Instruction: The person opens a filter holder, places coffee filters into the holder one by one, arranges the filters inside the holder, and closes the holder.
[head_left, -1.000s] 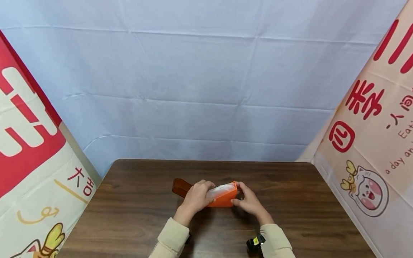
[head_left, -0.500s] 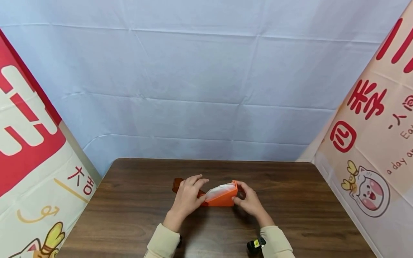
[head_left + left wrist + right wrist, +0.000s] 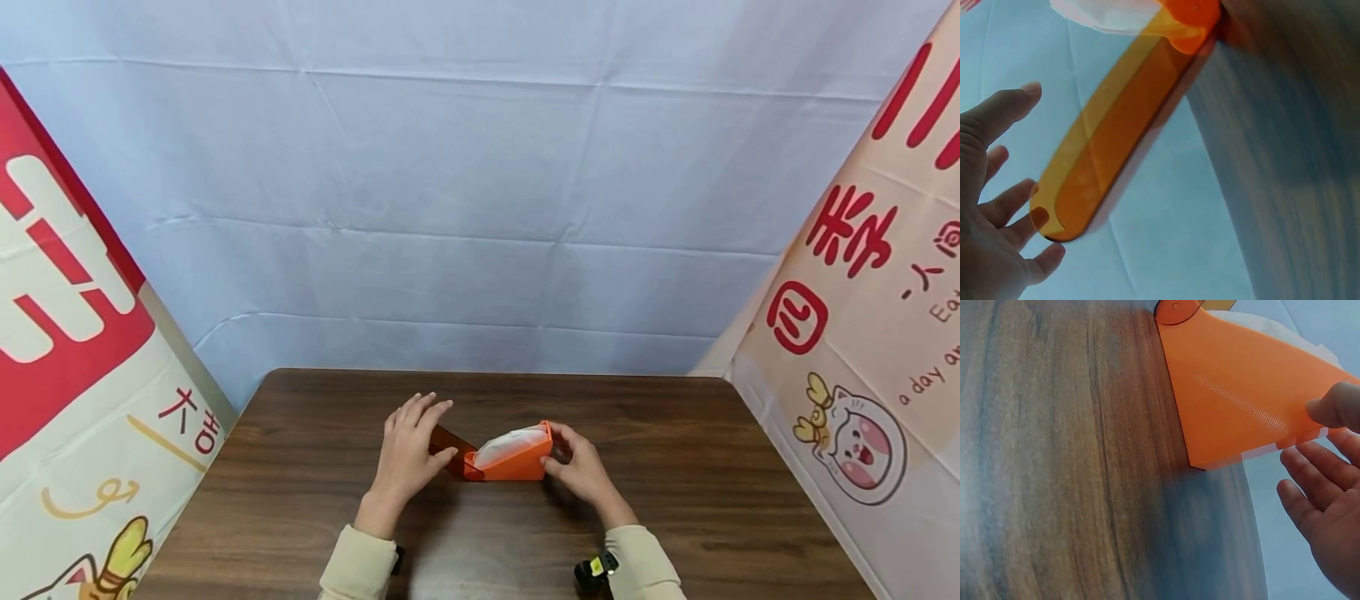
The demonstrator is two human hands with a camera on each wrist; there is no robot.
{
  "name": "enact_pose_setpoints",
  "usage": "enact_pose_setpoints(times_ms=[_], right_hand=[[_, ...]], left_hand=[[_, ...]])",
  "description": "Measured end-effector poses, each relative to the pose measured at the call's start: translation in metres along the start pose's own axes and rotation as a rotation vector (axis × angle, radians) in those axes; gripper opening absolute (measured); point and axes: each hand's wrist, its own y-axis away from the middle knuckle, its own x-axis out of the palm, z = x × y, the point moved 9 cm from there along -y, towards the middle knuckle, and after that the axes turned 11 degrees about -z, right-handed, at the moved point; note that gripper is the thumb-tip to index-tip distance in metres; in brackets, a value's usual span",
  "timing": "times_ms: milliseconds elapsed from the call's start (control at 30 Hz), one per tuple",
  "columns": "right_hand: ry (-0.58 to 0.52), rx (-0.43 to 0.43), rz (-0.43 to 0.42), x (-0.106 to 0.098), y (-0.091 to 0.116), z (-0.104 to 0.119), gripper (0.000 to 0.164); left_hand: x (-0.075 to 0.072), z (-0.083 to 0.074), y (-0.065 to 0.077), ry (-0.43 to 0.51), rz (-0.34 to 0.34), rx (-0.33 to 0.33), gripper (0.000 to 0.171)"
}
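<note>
An orange plastic box [image 3: 517,467] stands on the table, with thin white sheets [image 3: 510,444] rising out of its slanted top. Hinged at its left end is a see-through amber lid [image 3: 1116,137], swung open and sloping up to the left. My right hand [image 3: 581,467] holds the box's right end, thumb pressed on the near side and fingers round the end wall. Beside the lid, my left hand [image 3: 408,450] has its fingers spread. Two of its fingertips show through the lid's free end in the left wrist view; in the head view that end is hidden behind the hand.
The box rests on a brown wood-grain table [image 3: 675,467] with rounded back corners. A pale blue cloth backdrop [image 3: 450,208] hangs behind it, and printed cloth panels stand at both sides. A small black device [image 3: 592,571] sits at the right sleeve.
My left hand has moved left off the top of the box and along the lid, its fingers spreading. The right hand and the box have stayed in place.
</note>
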Motion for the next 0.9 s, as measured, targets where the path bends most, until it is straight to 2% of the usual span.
enact_pose_setpoints(times_ms=[133, 300, 433, 633, 733, 900], right_hand=[[0.032, 0.112, 0.006, 0.002, 0.001, -0.006, 0.049], [0.019, 0.113, -0.015, 0.003, 0.002, -0.021, 0.047], [0.03, 0.139, -0.035, 0.001, 0.004, -0.021, 0.044], [0.004, 0.119, -0.045, -0.004, 0.005, 0.008, 0.038], [0.013, 0.125, -0.054, -0.005, 0.005, 0.014, 0.038], [0.025, 0.13, -0.058, -0.005, 0.004, 0.014, 0.038]], left_hand=[[-0.002, 0.007, 0.006, 0.015, -0.025, -0.017, 0.079], [-0.002, 0.018, 0.013, 0.038, -0.042, -0.057, 0.087], [0.001, 0.029, 0.019, 0.124, -0.039, -0.138, 0.091], [0.007, 0.048, 0.029, 0.23, -0.016, -0.299, 0.099], [0.01, 0.057, 0.032, 0.261, -0.012, -0.378, 0.096], [0.014, 0.069, 0.036, 0.314, 0.008, -0.483, 0.071]])
